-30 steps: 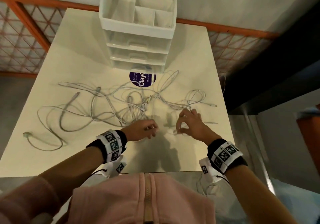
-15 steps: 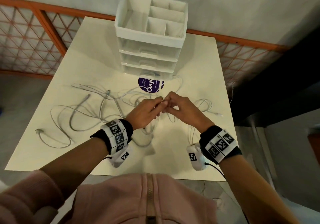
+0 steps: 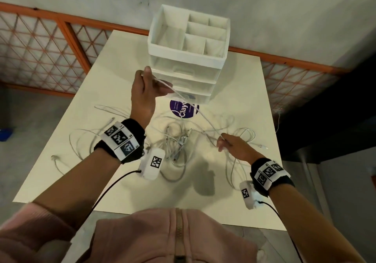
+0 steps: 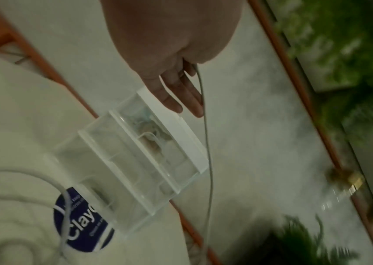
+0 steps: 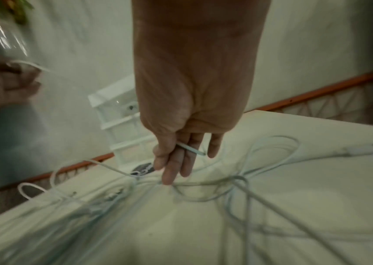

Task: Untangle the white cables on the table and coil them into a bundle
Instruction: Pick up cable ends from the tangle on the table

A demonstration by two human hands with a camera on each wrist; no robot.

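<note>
White cable (image 3: 195,110) runs taut through the air from the raised left hand (image 3: 142,91), which pinches its upper end, down to the right hand (image 3: 234,146), which pinches it low at the near right. Under it, the other white cables (image 3: 177,140) lie tangled mid-table (image 3: 244,191). A white drawer organiser (image 3: 189,59) stands at the far side, a purple sticker (image 3: 184,109) just in front.

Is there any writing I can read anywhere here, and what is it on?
"Clayd": large white letters on the round purple sticker on the table; the word is cut off by the drawer organizer.
Small white lines on the same sticker: too small to read.
Black-and-white square codes on the wristbands: patterns; the tiny characters beside them are unreadable.
</note>
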